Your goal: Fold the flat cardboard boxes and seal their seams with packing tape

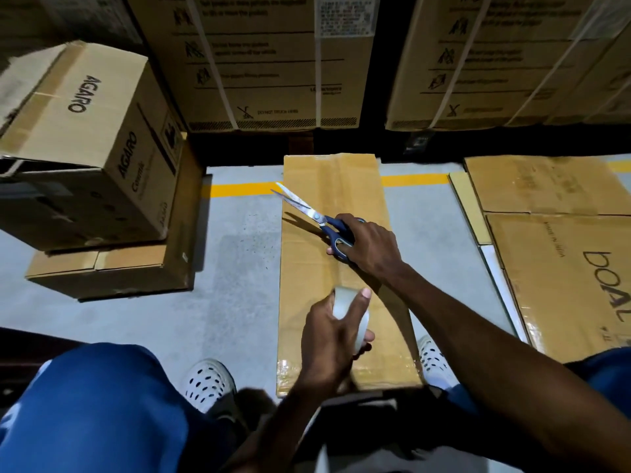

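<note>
While it lies flat on the grey floor (239, 268) between the person's feet, the long cardboard box (341, 186) stretches away from the viewer, its far end crossing a yellow floor line (239, 189). Clear tape glints along the near end of the box. Left hand (329, 339) grips a roll of packing tape (355, 319) over the near half of the box, fingers curled round the roll, index finger laid up its face. Right hand (370, 242) holds blue-handled scissors (319, 218) above the box middle, fingers through the handle loops, blades parted a little and pointing up-left past the box's left edge. White perforated shoes (210, 382) sit on either side of the box's near end; blue trousers (95, 404) fill the bottom corners. Flattened cartons (546, 186) lie on the floor to the right, one printed with large letters. Left side: an AGARO box (88, 131) stacked on a lower carton (112, 271). Big strapped cartons (266, 63) stand along the back.
</note>
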The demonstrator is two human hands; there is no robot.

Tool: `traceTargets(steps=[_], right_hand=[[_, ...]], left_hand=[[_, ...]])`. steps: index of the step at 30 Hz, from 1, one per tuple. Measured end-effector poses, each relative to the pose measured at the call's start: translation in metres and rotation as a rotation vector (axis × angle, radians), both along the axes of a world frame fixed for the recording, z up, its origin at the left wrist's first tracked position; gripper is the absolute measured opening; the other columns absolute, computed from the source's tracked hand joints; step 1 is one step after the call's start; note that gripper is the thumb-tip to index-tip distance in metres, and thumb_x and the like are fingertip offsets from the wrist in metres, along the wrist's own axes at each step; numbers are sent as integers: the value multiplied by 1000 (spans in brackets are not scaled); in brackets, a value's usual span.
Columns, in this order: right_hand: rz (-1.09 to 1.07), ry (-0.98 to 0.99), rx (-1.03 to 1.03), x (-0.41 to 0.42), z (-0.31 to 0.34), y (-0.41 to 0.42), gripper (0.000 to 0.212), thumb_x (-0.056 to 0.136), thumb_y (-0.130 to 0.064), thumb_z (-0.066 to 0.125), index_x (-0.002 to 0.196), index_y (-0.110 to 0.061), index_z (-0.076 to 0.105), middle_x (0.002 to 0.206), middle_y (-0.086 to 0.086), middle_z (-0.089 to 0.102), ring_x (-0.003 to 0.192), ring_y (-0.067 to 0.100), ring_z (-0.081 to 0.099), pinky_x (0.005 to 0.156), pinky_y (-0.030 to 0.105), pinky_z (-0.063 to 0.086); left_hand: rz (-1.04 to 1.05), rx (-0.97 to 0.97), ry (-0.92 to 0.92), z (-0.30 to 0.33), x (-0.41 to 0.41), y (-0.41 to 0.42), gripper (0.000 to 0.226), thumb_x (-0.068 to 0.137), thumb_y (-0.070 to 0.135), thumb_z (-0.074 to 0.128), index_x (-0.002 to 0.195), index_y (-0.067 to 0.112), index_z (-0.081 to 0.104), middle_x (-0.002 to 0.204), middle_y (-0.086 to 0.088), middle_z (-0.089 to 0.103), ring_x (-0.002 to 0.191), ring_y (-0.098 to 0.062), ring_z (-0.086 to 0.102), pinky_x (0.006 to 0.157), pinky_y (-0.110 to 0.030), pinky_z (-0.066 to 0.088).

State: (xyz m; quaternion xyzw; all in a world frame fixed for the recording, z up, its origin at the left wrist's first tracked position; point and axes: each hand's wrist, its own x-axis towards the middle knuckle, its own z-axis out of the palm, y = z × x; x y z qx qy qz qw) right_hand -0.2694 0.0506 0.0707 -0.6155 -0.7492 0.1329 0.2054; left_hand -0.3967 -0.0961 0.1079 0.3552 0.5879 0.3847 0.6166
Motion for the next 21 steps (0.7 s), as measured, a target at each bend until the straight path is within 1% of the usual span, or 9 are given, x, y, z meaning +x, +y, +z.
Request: traceTargets(steps=[3, 5, 8, 10, 13, 15, 17, 19, 21], right_hand=[[-6, 92, -64, 2, 0, -13, 53, 87, -47, 72, 133, -26, 55, 108, 1, 73, 93, 28, 65, 66, 31, 40], [28, 103, -132, 3, 6, -19, 63, 83, -52, 76, 135, -25, 54, 111, 1, 72, 93, 27, 65, 68, 31, 43], [48, 101, -182, 6, 14, -28, 63, 84, -50, 76, 137, -23, 54, 114, 3, 71, 95, 26, 66, 71, 30, 46], [30, 121, -193, 7, 14, -35, 60, 86, -47, 75, 137, -23, 54, 114, 2, 71, 95, 25, 65, 70, 30, 45], [0, 149, -209, 4, 14, -39, 55, 89, -42, 73, 137, -22, 53, 117, 3, 70, 98, 24, 65, 71, 26, 40], [-4, 168, -221, 1, 16, -39, 57, 88, -41, 74, 137, -22, 53, 118, 4, 70, 99, 25, 65, 72, 26, 40], [-3, 159, -219, -1, 17, -39, 61, 86, -45, 75, 138, -22, 52, 118, 4, 70, 99, 25, 64, 72, 28, 41], [-16, 92, -176, -3, 15, -40, 61, 86, -48, 74, 137, -26, 52, 116, 2, 70, 99, 26, 65, 71, 29, 41], [-46, 29, -116, -7, 10, -40, 57, 84, -50, 73, 133, -30, 53, 109, -1, 72, 96, 27, 65, 67, 29, 37]], left_hand=[[24, -1, -85, 6, -3, -3, 49, 79, 53, 79, 83, 7, 64, 66, -17, 60, 54, -30, 59, 59, -52, 53], [15, 21, -39, 10, -4, -6, 53, 84, 49, 76, 90, -1, 64, 66, -19, 62, 53, -28, 62, 57, -53, 56], [11, 41, 5, 15, -5, -7, 51, 88, 44, 73, 94, -6, 62, 68, -18, 62, 52, -25, 63, 53, -47, 57], [9, 40, 6, 16, -5, -9, 51, 88, 44, 73, 95, -6, 62, 69, -17, 62, 51, -24, 63, 53, -43, 56], [9, 27, 3, 15, -6, -10, 52, 88, 45, 73, 96, -5, 63, 69, -18, 62, 51, -24, 64, 53, -44, 57], [18, 20, -5, 16, -7, -10, 53, 88, 45, 73, 96, -6, 62, 69, -18, 63, 52, -24, 64, 53, -43, 56], [28, 15, -1, 18, -7, -9, 53, 88, 44, 72, 96, -7, 61, 69, -17, 63, 53, -23, 64, 54, -45, 57], [43, 14, 17, 18, -6, -7, 49, 88, 45, 73, 92, -3, 64, 67, -16, 66, 53, -22, 65, 56, -51, 58], [62, 4, 58, 15, -6, -7, 43, 85, 49, 74, 85, 7, 67, 65, -12, 69, 54, -21, 66, 60, -54, 61]])
